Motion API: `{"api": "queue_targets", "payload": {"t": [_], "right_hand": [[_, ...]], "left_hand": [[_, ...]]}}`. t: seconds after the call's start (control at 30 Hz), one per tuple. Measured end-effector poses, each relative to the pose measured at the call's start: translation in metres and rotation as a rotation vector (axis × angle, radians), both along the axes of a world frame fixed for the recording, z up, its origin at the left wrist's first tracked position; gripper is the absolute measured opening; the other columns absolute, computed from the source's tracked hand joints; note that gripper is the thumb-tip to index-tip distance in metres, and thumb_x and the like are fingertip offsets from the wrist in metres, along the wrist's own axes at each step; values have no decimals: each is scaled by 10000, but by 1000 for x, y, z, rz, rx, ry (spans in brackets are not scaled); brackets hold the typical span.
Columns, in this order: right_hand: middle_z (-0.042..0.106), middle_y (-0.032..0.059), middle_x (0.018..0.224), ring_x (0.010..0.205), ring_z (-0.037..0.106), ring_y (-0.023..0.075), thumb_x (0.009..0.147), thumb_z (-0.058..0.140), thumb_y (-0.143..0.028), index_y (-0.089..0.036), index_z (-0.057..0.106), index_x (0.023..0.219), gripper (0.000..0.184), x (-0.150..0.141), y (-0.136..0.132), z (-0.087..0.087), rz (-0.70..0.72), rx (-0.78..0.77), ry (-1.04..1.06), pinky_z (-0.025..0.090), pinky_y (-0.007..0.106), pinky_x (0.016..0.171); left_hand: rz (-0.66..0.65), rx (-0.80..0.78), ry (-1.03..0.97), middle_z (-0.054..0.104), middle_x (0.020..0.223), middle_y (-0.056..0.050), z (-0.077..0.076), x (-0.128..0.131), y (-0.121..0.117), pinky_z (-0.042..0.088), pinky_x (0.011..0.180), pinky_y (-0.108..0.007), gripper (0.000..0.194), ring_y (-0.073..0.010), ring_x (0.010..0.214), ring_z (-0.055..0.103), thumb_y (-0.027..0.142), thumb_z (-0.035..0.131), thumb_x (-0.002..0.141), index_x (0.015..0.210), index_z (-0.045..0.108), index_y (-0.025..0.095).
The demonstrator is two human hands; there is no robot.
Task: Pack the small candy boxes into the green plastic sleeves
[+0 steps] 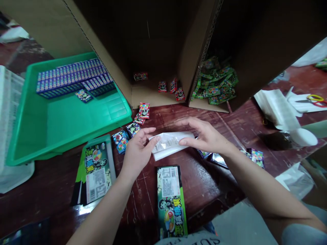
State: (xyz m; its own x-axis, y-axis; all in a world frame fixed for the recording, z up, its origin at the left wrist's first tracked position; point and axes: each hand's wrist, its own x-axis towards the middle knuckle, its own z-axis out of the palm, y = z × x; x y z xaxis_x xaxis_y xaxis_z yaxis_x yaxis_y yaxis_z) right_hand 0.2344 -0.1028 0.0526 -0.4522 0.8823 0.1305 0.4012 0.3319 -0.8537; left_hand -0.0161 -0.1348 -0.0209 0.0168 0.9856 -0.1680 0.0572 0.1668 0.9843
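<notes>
A flat stack of clear plastic bags (167, 144) with small printing on top is between my hands, above the dark red table. My left hand (140, 148) grips its left end, thumb on the top bag and fingers curled behind. At the right end, my right hand (204, 136) rests its thumb on the plastic, its fingers stretched out and apart from the thumb. A green and black printed packaging card (170, 204) lies just in front of me. Small blue candy packets (120, 141) and red candy packets (144, 110) sit beyond my left hand.
A green tray (74, 119) with rows of purple packets stands left, near a pile of printed cards (95, 170). Ahead, open cardboard boxes (158, 98) hold red packets and green packets (217, 85). Scissors (315, 100) and a white roll (304, 136) lie right.
</notes>
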Motion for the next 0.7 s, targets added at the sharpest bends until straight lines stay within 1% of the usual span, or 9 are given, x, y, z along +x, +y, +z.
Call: {"api": "queue_targets", "payload": {"t": [0.1,0.2,0.27,0.37,0.4,0.47,0.53,0.63,0.7], "right_hand": [[766,36,1139,1046,702,272,807,845,-436,-288,749,1170,404,-1,6,-6,65,66,-116,508,428,974],[781,37,1041,935,718,217,863,804,-392,-239,758,1102,288,-1,12,-19,163,16,-168,522,339,864],[787,30,1012,903,724,187,903,762,-364,-217,761,1059,214,-1,12,-27,142,-49,-115,524,297,827],[796,16,968,865,732,167,938,713,-387,-211,772,999,196,-1,10,-34,68,-139,-35,527,267,788],[798,13,958,856,733,166,944,701,-397,-213,776,990,204,-1,9,-36,62,-156,-35,526,264,776],[799,10,950,851,734,166,957,682,-408,-218,781,985,216,1,7,-39,64,-170,-41,523,264,769],[798,11,985,882,734,167,952,693,-411,-223,780,1021,218,2,6,-42,60,-182,-27,523,265,793],[780,23,1090,971,722,179,888,779,-406,-224,756,1116,293,4,5,-45,46,-189,18,518,271,857],[770,28,1077,965,711,176,883,788,-388,-219,750,1105,282,3,5,-46,41,-178,35,513,272,860]], "left_hand": [[-23,5,22,776,905,-58,4,2,1,525,645,-274,402,-189,756,706,425,766,865,1180,663,198],[-39,-40,-38,772,964,-64,9,4,0,533,663,-267,397,-180,780,708,434,753,881,1180,650,194],[-48,-34,-100,749,1139,-88,14,4,-1,559,747,-285,448,-192,910,720,427,775,864,1223,628,203],[-124,-8,-159,654,1372,-99,19,3,-2,558,914,-328,624,-226,1126,688,355,891,743,1281,602,232],[-163,-24,-171,662,1361,-98,19,3,-2,555,929,-331,640,-227,1131,686,332,913,714,1268,611,229],[-203,-82,-201,718,1253,-97,16,3,-2,562,909,-316,555,-214,1081,702,315,908,724,1203,648,204],[-164,-136,-256,744,1195,-96,12,4,-1,572,870,-293,476,-197,1035,715,313,879,765,1173,666,189],[-74,-175,-341,746,1219,-89,7,5,0,582,828,-268,528,-187,1024,721,294,881,765,1233,655,201],[-54,-166,-341,759,1182,-78,7,5,1,581,815,-250,517,-180,1004,723,282,897,743,1205,680,198]]}}
